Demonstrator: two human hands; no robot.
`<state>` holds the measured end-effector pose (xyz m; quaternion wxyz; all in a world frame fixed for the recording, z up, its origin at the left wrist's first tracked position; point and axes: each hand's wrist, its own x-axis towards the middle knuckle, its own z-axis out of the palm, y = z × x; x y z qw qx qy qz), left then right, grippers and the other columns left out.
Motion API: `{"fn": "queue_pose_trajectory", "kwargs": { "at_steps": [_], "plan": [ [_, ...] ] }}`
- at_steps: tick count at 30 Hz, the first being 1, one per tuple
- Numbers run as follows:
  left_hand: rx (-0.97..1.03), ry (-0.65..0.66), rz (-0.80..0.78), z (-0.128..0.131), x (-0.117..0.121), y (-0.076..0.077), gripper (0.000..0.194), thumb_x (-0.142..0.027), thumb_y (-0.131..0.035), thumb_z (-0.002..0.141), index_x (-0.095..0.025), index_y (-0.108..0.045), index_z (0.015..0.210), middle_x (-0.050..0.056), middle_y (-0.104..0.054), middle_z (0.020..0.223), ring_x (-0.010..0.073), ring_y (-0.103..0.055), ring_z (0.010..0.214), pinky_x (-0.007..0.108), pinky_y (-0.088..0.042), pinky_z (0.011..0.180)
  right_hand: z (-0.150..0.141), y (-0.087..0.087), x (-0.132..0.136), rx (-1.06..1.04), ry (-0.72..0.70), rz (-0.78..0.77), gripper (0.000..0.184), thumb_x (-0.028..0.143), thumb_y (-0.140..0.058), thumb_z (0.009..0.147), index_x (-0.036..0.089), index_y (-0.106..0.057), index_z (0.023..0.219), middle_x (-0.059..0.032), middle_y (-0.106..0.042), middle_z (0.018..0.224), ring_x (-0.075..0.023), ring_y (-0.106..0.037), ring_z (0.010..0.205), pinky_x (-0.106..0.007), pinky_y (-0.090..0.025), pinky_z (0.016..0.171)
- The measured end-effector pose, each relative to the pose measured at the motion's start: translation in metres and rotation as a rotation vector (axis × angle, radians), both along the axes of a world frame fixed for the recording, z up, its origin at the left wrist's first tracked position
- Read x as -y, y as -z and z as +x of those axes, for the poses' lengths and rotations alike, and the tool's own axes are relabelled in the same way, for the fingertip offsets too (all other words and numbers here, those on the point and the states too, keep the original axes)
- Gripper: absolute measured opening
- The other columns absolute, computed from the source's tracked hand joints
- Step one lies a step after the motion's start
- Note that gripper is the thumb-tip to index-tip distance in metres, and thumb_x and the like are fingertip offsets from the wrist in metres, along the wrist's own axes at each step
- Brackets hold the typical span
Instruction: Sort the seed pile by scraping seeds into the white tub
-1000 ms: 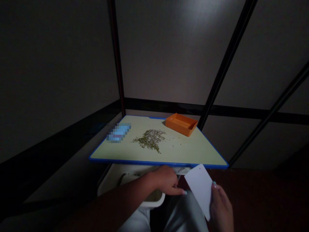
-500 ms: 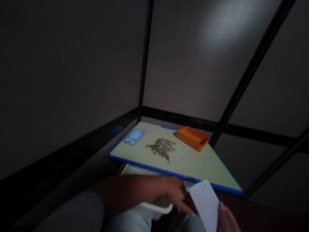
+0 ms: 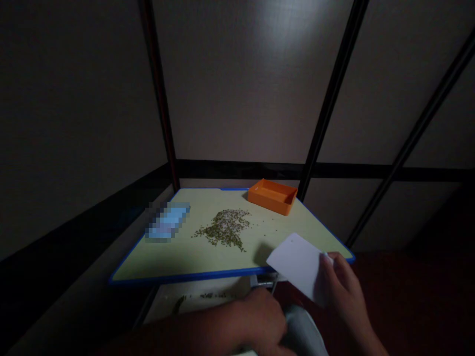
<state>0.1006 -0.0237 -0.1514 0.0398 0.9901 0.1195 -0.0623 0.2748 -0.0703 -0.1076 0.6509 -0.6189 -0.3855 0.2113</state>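
My right hand grips a white card by its right end, thumb on the upper face. The card is tilted above the table's near edge and has a small dark spot near one corner. My left hand hangs low in front of the table edge, over a white bin; its fingers are turned down and mostly hidden. On the pale, blue-rimmed table lies a spread pile of small grains, greenish brown and paler ones mixed. A few loose grains lie to the right of the pile.
An orange open tray stands at the table's back right. At the left edge lies a blurred-out bluish flat object. Dark-striped wall panels enclose the back and left. Dark specks show inside the bin.
The view has turned right. My right hand has raised the card from below the table edge to above it. My left hand has dropped lower, and its fingers show less.
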Motion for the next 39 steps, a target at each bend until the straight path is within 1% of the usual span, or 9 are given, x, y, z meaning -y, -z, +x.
{"fn": "queue_pose_trajectory", "kwargs": {
  "at_steps": [2, 4, 8, 11, 16, 20, 27, 32, 39],
  "plan": [
    [-0.087, 0.023, 0.004, 0.003, 0.000, -0.001, 0.062, -0.071, -0.047, 0.079, -0.016, -0.071, 0.062, 0.011, -0.062, 0.051, 0.0269, -0.063, 0.051, 0.034, -0.046, 0.048, -0.002, -0.012, -0.020, 0.123, -0.019, 0.046, 0.043, 0.064, -0.060, 0.074, 0.021, -0.055, 0.072, 0.0017, -0.053, 0.062, -0.0151, -0.049, 0.059, -0.025, -0.039, 0.052],
    [-0.136, 0.029, 0.011, 0.006, 0.001, -0.004, 0.066, -0.072, -0.042, 0.081, -0.016, -0.073, 0.067, 0.013, -0.065, 0.055, 0.0291, -0.065, 0.055, 0.036, -0.046, 0.049, -0.004, -0.017, -0.042, 0.185, -0.068, 0.078, 0.036, 0.057, -0.058, 0.077, 0.021, -0.057, 0.077, 0.0001, -0.058, 0.068, -0.0162, -0.052, 0.064, -0.026, -0.041, 0.058],
    [-0.156, 0.025, 0.021, 0.010, 0.005, -0.011, 0.065, -0.071, -0.043, 0.082, -0.015, -0.075, 0.072, 0.014, -0.066, 0.059, 0.0298, -0.067, 0.060, 0.036, -0.047, 0.053, -0.006, -0.012, -0.080, 0.273, -0.129, 0.064, 0.029, 0.049, -0.055, 0.080, 0.020, -0.060, 0.081, -0.0028, -0.065, 0.076, -0.0186, -0.057, 0.070, -0.029, -0.044, 0.067],
    [-0.149, 0.022, 0.014, 0.011, 0.006, -0.014, 0.063, -0.070, -0.044, 0.082, -0.015, -0.075, 0.074, 0.013, -0.067, 0.059, 0.0290, -0.067, 0.061, 0.035, -0.047, 0.053, -0.004, -0.007, -0.095, 0.303, -0.190, 0.050, 0.027, 0.046, -0.053, 0.081, 0.020, -0.061, 0.085, -0.0045, -0.069, 0.082, -0.0202, -0.060, 0.076, -0.030, -0.045, 0.072],
    [-0.156, 0.033, -0.010, 0.015, 0.004, -0.013, 0.065, -0.072, -0.045, 0.082, -0.015, -0.075, 0.071, 0.013, -0.065, 0.056, 0.0286, -0.066, 0.056, 0.035, -0.045, 0.051, -0.003, -0.005, -0.098, 0.332, -0.201, 0.039, 0.028, 0.046, -0.053, 0.083, 0.019, -0.062, 0.086, -0.0048, -0.069, 0.085, -0.0197, -0.060, 0.078, -0.030, -0.044, 0.074],
    [-0.133, 0.042, -0.015, 0.018, 0.001, -0.013, 0.062, -0.071, -0.048, 0.080, -0.016, -0.072, 0.066, 0.011, -0.063, 0.052, 0.0253, -0.063, 0.052, 0.033, -0.045, 0.053, -0.010, -0.005, -0.095, 0.325, -0.209, 0.026, 0.029, 0.047, -0.053, 0.083, 0.020, -0.062, 0.086, -0.0040, -0.069, 0.082, -0.0190, -0.060, 0.076, -0.029, -0.044, 0.072],
    [-0.144, 0.034, -0.002, 0.017, 0.000, -0.020, 0.064, -0.072, -0.043, 0.083, -0.016, -0.073, 0.071, 0.010, -0.065, 0.057, 0.0244, -0.065, 0.057, 0.034, -0.048, 0.059, -0.027, -0.002, -0.097, 0.304, -0.241, 0.057, 0.031, 0.049, -0.053, 0.082, 0.019, -0.062, 0.085, -0.0034, -0.066, 0.079, -0.0180, -0.056, 0.072, -0.028, -0.043, 0.068],
    [-0.176, 0.031, -0.003, 0.015, 0.002, -0.028, 0.061, -0.069, -0.044, 0.085, -0.016, -0.075, 0.080, 0.011, -0.068, 0.063, 0.0257, -0.066, 0.064, 0.035, -0.049, 0.062, -0.019, -0.004, -0.097, 0.137, -0.225, 0.076, 0.035, 0.053, -0.059, 0.076, 0.018, -0.062, 0.082, -0.0004, -0.060, 0.069, -0.0147, -0.050, 0.061, -0.026, -0.039, 0.057],
    [-0.166, 0.014, -0.007, 0.014, 0.002, -0.033, 0.063, -0.069, -0.043, 0.085, -0.016, -0.075, 0.079, 0.012, -0.068, 0.064, 0.0243, -0.066, 0.062, 0.033, -0.047, 0.058, -0.011, -0.003, -0.092, 0.201, -0.276, 0.038, 0.035, 0.052, -0.060, 0.077, 0.018, -0.063, 0.081, 0.0007, -0.058, 0.066, -0.0132, -0.045, 0.058, -0.025, -0.036, 0.055]
  ]
}}
